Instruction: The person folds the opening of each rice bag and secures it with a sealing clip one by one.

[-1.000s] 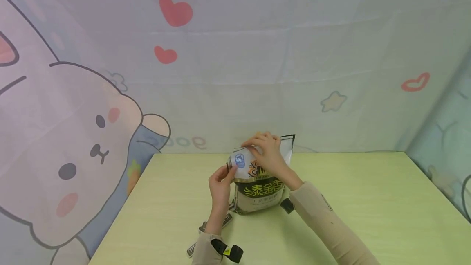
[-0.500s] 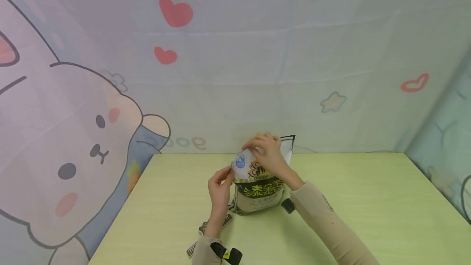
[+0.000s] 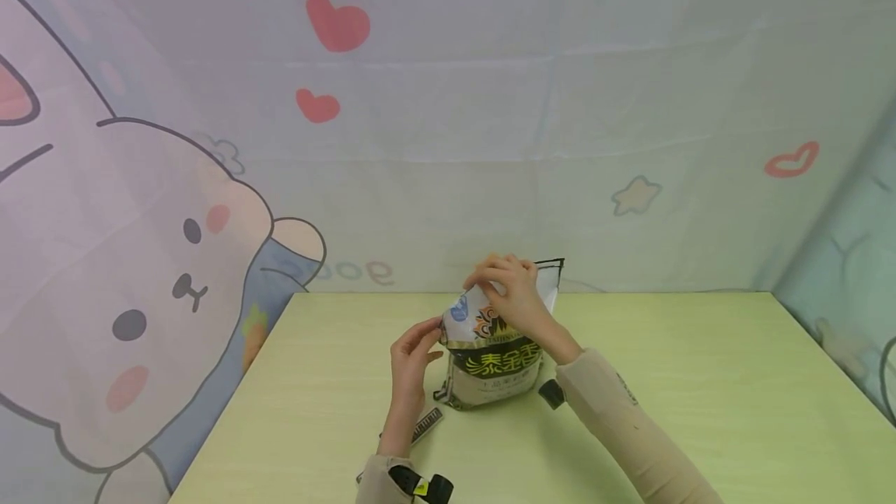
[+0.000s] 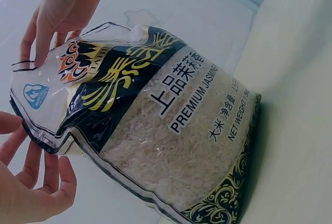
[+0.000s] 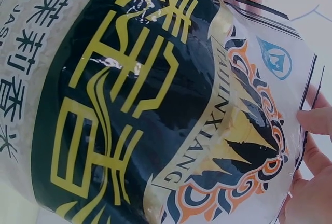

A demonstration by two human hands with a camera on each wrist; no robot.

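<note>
A clear bag of rice (image 3: 497, 389) with a black band, yellow lettering and a white top stands on the table in the head view. My left hand (image 3: 411, 356) pinches the bag's left side edge near its upper corner. In the left wrist view the thumb of that left hand (image 4: 31, 187) lies in front of the edge and its fingers behind. Across the bag's top edge, my right hand (image 3: 516, 298) pinches the rim between thumb and fingers, as the right wrist view shows for the right hand (image 5: 314, 182). Whether the top is cut cannot be told.
On the pale green table (image 3: 686, 364), a flat strip with dark stripes (image 3: 427, 425) lies partly under my left forearm. A printed cloth (image 3: 448, 138) with a cartoon rabbit and hearts hangs behind the table's far edge.
My left hand has shifted slightly left and its grasp has moved along the bag's side edge. The bag's upper left corner has folded inward. The right hand stays at the top edge.
</note>
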